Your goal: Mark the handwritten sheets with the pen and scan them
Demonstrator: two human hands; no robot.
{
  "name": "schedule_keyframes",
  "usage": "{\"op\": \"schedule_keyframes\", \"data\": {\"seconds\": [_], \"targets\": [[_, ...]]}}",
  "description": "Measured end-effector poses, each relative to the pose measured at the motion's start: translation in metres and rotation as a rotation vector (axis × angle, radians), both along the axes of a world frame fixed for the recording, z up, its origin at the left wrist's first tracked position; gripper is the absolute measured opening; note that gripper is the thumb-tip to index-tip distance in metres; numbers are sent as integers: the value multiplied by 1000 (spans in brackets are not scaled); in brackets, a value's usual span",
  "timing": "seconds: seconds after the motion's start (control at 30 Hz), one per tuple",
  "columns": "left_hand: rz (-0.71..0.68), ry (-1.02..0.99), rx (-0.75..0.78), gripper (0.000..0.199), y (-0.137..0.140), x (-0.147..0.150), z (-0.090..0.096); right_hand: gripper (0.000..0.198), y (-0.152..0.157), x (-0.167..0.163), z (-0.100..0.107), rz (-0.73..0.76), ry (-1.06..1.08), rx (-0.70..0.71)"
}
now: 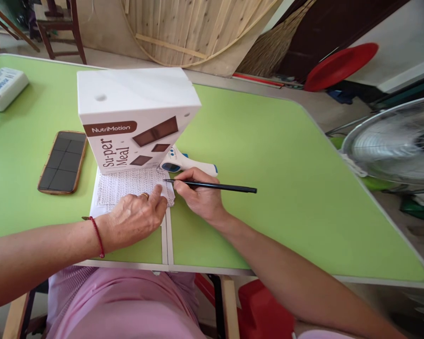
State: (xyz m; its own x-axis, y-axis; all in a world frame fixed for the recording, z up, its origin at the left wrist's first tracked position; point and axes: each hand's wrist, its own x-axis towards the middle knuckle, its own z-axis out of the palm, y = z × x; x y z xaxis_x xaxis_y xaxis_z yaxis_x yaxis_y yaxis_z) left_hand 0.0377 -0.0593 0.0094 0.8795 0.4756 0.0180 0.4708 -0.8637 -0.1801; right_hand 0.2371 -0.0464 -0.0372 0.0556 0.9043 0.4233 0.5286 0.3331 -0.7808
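My right hand (202, 195) grips a slim black pen (229, 187), its tip at the right side of a sheet of paper (123, 183) covered in dense handwriting. Resting on that sheet, my left hand (136, 216) has its index finger stretched toward the pen tip and nothing held in it. More paper lies underneath. A white NutriMotion box (137, 92) stands upright just behind, hiding the sheet's far edge. Beside the box and beyond my right hand lies a white and blue handheld thermometer (192, 165), partly covered by the box and my fingers.
On the green folding table (268, 155), a phone (62, 162) lies left of the box. A white power bank or charger (7, 87) with a cable sits at the far left. A fan (395, 141) stands beyond the right edge, a wooden chair (58, 28) behind.
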Motion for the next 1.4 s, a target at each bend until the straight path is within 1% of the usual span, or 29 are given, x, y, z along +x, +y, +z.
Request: {"op": "schedule_keyframes", "data": {"seconds": [0.4,0.67,0.9,1.0,1.03,1.13,1.2,1.23,1.3,1.33,1.4], "targets": [[1,12,-24,32,1,1,2,8,0,-1,0,9,-13,39],[-3,16,-24,33,0,2,1,9,0,-1,1,-4,-6,-22],[3,32,-46,36,1,2,2,5,0,-1,1,-38,27,-17],[7,42,-57,38,3,3,2,2,-2,0,2,-66,1,48],[9,41,-57,38,3,3,2,4,-4,1,3,-60,-25,85],[9,20,-46,31,3,1,4,9,-7,5,8,9,-121,244],[-25,-18,-42,25,4,-1,8,8,-9,8,12,48,-179,364],[-51,-60,-37,22,5,-3,10,7,-10,10,14,60,-199,412],[-101,-188,-33,20,11,-9,16,8,-10,14,17,87,-229,462],[-105,-283,-16,21,17,-12,20,10,-9,15,18,102,-250,477],[-73,-436,-73,18,31,-23,25,14,-8,17,18,118,-337,522]]}}
